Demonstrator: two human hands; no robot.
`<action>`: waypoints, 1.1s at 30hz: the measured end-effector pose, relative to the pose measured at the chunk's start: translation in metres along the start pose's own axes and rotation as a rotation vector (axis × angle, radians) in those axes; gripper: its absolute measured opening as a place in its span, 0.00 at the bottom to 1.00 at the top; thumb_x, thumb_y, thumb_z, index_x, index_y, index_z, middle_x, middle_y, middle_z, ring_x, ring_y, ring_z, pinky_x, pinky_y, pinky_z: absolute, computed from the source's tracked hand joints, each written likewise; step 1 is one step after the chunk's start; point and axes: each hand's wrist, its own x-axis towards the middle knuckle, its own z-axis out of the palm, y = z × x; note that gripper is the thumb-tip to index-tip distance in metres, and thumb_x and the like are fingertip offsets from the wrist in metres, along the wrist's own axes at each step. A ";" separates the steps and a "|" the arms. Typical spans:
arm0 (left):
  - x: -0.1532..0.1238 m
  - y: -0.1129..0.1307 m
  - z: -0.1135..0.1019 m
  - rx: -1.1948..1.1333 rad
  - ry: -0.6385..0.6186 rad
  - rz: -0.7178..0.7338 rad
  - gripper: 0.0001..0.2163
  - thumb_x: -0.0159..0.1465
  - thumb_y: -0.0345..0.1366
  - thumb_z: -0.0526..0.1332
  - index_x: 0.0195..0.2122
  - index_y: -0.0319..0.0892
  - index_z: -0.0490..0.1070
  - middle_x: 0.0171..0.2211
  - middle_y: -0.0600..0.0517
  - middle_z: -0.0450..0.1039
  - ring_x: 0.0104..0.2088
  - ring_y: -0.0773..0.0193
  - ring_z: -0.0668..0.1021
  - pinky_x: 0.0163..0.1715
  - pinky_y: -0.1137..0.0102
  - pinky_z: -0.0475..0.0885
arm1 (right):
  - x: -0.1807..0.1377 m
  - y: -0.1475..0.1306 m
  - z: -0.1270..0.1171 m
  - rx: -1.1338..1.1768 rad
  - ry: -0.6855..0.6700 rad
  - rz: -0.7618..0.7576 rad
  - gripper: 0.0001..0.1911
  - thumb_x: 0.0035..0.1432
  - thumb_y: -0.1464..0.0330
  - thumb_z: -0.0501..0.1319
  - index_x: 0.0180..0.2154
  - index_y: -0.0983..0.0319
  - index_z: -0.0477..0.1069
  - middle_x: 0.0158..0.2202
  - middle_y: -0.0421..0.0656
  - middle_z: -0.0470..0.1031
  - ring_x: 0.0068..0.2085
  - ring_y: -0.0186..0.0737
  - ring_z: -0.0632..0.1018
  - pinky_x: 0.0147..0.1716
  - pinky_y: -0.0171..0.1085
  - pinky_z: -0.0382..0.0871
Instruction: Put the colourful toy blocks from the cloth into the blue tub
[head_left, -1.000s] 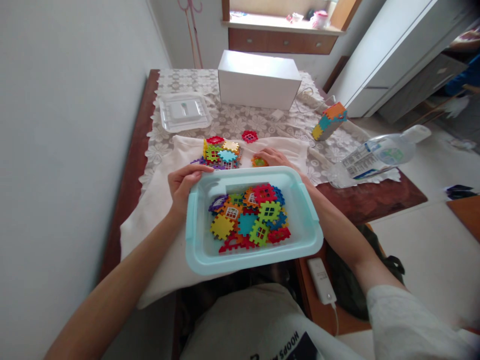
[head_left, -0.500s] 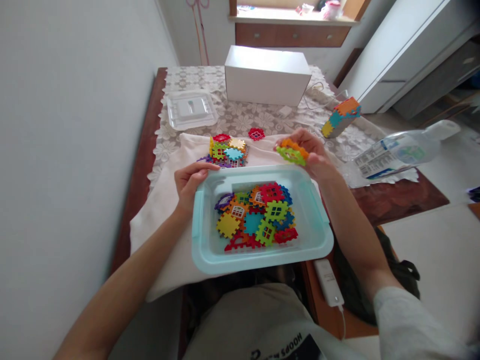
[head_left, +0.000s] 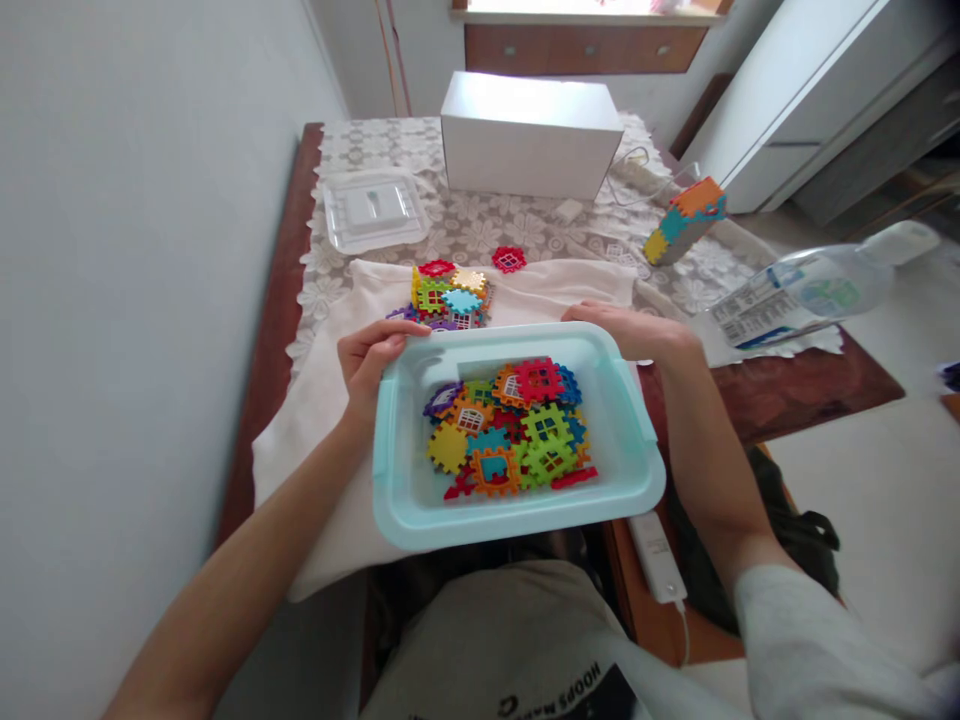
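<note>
A light teal plastic bin [head_left: 405, 490] sits at the near edge of the table, partly over my lap. Inside it lies a heap of colourful interlocking toy tiles [head_left: 514, 425]. My left hand [head_left: 369, 358] grips the bin's far left corner. Resting on the far right rim is my right hand [head_left: 634, 330], fingers curled over the edge, no tile visible in it. Beyond the bin, a smaller pile of tiles [head_left: 448, 297] lies on a white cloth [head_left: 322, 400], and a single red tile [head_left: 508, 259] sits farther back.
A white box [head_left: 529, 135] and a clear lid [head_left: 371, 207] stand at the back of the lace-covered table. A built block of tiles [head_left: 684, 218] and a lying plastic bottle [head_left: 814, 285] are at the right. A white power bank [head_left: 656, 555] lies near my right forearm.
My right hand picked up orange and green tiles beyond the bin, lifted them, and now rests on the bin's rim without them. Orange and green tiles now lie on top of the heap.
</note>
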 end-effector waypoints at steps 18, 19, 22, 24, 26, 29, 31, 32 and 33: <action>-0.001 0.009 0.005 0.026 0.003 -0.033 0.10 0.56 0.44 0.73 0.28 0.46 0.94 0.24 0.48 0.83 0.23 0.64 0.70 0.24 0.68 0.61 | 0.072 0.003 0.030 0.365 0.598 -0.129 0.27 0.56 0.54 0.79 0.55 0.52 0.79 0.61 0.49 0.88 0.55 0.55 0.86 0.56 0.53 0.86; -0.002 0.010 0.006 0.029 0.004 -0.039 0.10 0.56 0.45 0.73 0.28 0.46 0.94 0.24 0.48 0.83 0.23 0.63 0.70 0.24 0.68 0.62 | 0.082 0.001 0.028 0.330 0.611 -0.133 0.27 0.56 0.55 0.79 0.55 0.52 0.79 0.61 0.50 0.87 0.55 0.56 0.85 0.59 0.55 0.86; -0.003 0.013 0.007 0.033 0.005 -0.049 0.11 0.56 0.46 0.73 0.29 0.45 0.93 0.23 0.49 0.80 0.23 0.64 0.69 0.23 0.68 0.62 | 0.120 -0.008 0.012 0.188 0.609 -0.141 0.21 0.61 0.60 0.78 0.54 0.54 0.79 0.61 0.54 0.86 0.59 0.60 0.84 0.69 0.61 0.83; -0.002 0.014 0.007 0.034 -0.006 -0.051 0.11 0.56 0.46 0.73 0.29 0.45 0.93 0.22 0.50 0.78 0.22 0.64 0.69 0.23 0.68 0.62 | 0.145 -0.014 0.000 0.081 0.588 -0.133 0.19 0.64 0.63 0.76 0.54 0.55 0.80 0.64 0.57 0.85 0.64 0.65 0.83 0.76 0.64 0.79; -0.002 0.014 0.005 0.034 -0.019 -0.048 0.11 0.56 0.46 0.74 0.29 0.45 0.93 0.22 0.49 0.79 0.23 0.64 0.70 0.24 0.69 0.63 | 0.164 -0.018 -0.010 -0.024 0.481 -0.095 0.18 0.63 0.65 0.77 0.53 0.57 0.80 0.64 0.59 0.85 0.67 0.69 0.82 0.78 0.66 0.78; -0.001 0.013 0.004 0.028 -0.032 -0.040 0.12 0.57 0.47 0.75 0.29 0.45 0.94 0.25 0.47 0.83 0.24 0.63 0.72 0.24 0.69 0.64 | 0.177 -0.022 -0.014 -0.094 0.316 -0.040 0.15 0.62 0.67 0.76 0.50 0.57 0.80 0.60 0.57 0.88 0.62 0.66 0.84 0.72 0.62 0.81; -0.001 0.012 0.004 0.021 -0.038 -0.038 0.11 0.57 0.46 0.75 0.29 0.45 0.94 0.25 0.47 0.84 0.24 0.63 0.73 0.24 0.69 0.65 | 0.178 -0.021 -0.013 -0.076 0.323 -0.042 0.14 0.62 0.69 0.75 0.48 0.57 0.80 0.57 0.56 0.90 0.58 0.63 0.85 0.69 0.58 0.82; -0.001 0.012 0.004 0.017 -0.040 -0.036 0.11 0.57 0.46 0.75 0.29 0.45 0.94 0.25 0.47 0.84 0.24 0.63 0.73 0.25 0.70 0.65 | 0.176 -0.020 -0.011 -0.052 0.355 -0.050 0.13 0.60 0.70 0.74 0.47 0.57 0.80 0.56 0.55 0.90 0.58 0.62 0.85 0.69 0.57 0.82; -0.001 0.012 0.005 0.013 -0.038 -0.033 0.11 0.57 0.46 0.75 0.29 0.46 0.94 0.24 0.47 0.84 0.24 0.63 0.73 0.25 0.70 0.66 | 0.174 -0.018 -0.010 -0.015 0.399 -0.057 0.13 0.59 0.70 0.74 0.46 0.57 0.79 0.55 0.54 0.90 0.57 0.61 0.86 0.69 0.57 0.81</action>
